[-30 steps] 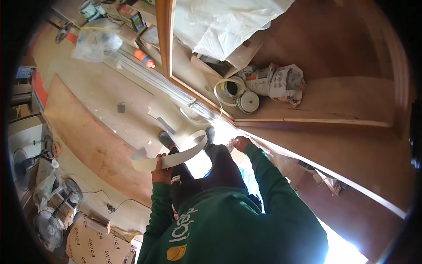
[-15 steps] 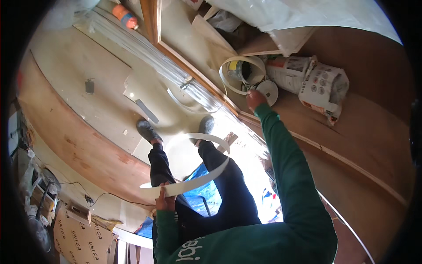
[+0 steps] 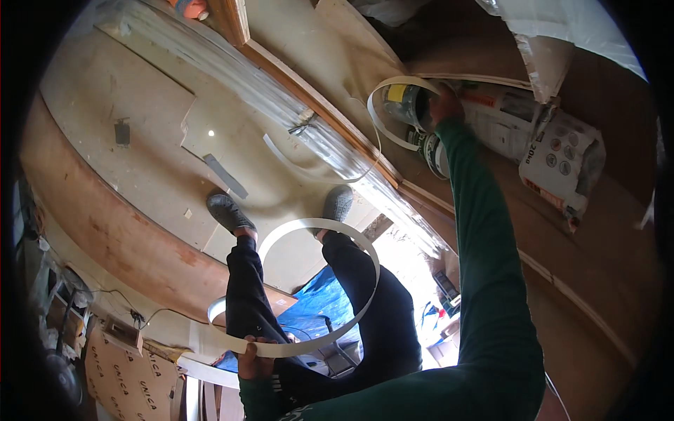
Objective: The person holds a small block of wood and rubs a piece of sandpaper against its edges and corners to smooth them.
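Note:
My left hand (image 3: 255,359) is closed on a long, thin white edging strip (image 3: 324,339), which curls in a wide loop in front of my legs. My right hand (image 3: 446,105) is stretched out to the far right, closed at the upper end of a smaller loop of white strip (image 3: 373,112); its fingertips are partly hidden. Inside and beside that loop lies a dark can with a yellow label (image 3: 401,102). A second round can (image 3: 437,156) sits just below my right hand.
A white and grey bag (image 3: 562,156) lies on the brown board at right. A wooden rail (image 3: 316,116) and plastic sheeting (image 3: 246,84) run diagonally past my feet. A curved wooden panel (image 3: 119,210) stands at left; blue tarp (image 3: 319,298) lies below my legs.
My right hand has moved farther up and right, from below the small loop to its upper end. My left hand has lowered slightly, and the big loop has opened wider.

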`<state>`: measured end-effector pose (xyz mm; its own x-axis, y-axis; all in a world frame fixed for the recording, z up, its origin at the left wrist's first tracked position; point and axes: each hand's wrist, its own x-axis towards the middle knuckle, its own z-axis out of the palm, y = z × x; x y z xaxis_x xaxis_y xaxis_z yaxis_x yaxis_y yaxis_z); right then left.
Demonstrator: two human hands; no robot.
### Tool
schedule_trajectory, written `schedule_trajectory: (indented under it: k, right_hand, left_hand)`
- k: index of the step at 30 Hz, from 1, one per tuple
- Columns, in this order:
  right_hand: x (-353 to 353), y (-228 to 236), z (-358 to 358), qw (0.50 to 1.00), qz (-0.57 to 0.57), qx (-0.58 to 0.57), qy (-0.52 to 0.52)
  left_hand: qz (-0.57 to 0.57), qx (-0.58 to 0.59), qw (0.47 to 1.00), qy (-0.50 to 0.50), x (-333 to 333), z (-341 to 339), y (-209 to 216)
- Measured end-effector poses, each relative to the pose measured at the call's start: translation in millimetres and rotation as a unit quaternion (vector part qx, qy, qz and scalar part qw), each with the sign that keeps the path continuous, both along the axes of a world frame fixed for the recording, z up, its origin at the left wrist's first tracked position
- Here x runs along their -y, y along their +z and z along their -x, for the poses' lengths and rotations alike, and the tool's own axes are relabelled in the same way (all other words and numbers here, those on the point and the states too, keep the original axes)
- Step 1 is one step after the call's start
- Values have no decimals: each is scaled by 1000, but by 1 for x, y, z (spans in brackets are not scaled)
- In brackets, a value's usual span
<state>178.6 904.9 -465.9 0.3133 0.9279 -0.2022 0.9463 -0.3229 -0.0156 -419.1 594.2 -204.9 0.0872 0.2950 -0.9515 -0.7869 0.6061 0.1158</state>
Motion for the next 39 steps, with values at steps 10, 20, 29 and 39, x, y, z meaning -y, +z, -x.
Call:
schedule_trajectory:
  k: [10,20,29,39]
  right_hand:
    - [62,82,31,950,223,-206,68]
    - [103,306,151,781,108,-585,-188]
    - [118,430,89,950,-9,-300,-87]
    - [181,511,258,789,168,-568,162]
  left_hand:
    - [6,30,999,37,1,-3,-4]
    - [-6,-5,998,55,6,-11,2]
    - [-114,15,992,-60,-85,-55,161]
    - [-227,12,973,-42,-118,-90,291]
